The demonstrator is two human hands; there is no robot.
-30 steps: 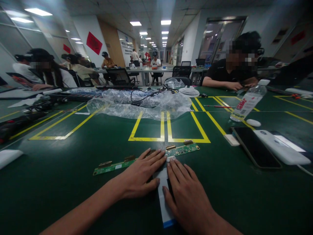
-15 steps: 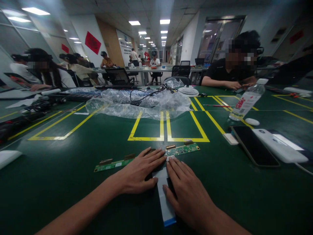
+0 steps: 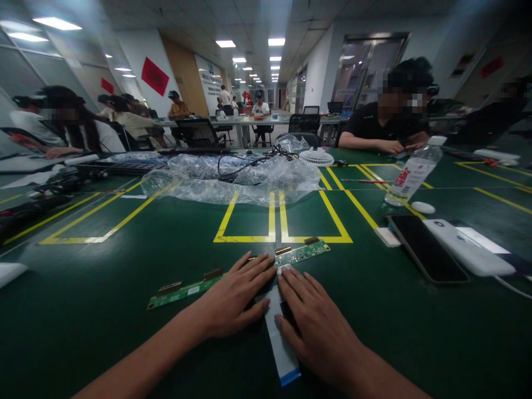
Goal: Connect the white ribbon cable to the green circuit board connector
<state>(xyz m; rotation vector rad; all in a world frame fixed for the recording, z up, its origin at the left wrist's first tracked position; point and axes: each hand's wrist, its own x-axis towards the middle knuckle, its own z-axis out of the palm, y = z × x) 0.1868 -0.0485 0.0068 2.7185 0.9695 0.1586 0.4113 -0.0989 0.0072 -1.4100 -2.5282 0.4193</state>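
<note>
A long, narrow green circuit board [image 3: 305, 253] lies slanted on the table in front of me, its left end nearer to me. Small brown-gold flaps stand along its far edge. From its middle a flat white ribbon cable [image 3: 279, 343] with a blue end runs towards me. My left hand [image 3: 239, 296] lies over the board's middle with fingers stretched, hiding part of it. Beside it, my right hand [image 3: 313, 318] has extended fingertips at the white connector [image 3: 284, 269] where cable and board meet. The thumbs rest near either side of the cable.
Crumpled clear plastic wrap [image 3: 249, 177] with black cables lies ahead, near a white round fan [image 3: 316, 157]. To the right are a bottle [image 3: 413, 174], a black phone [image 3: 428, 248] and a white device [image 3: 469, 246]. A person [image 3: 384, 119] sits across the table.
The circuit board has turned slightly, its left end coming nearer to me. Both hands keep their places on it with fingers outstretched. The whole view has shifted a little.
</note>
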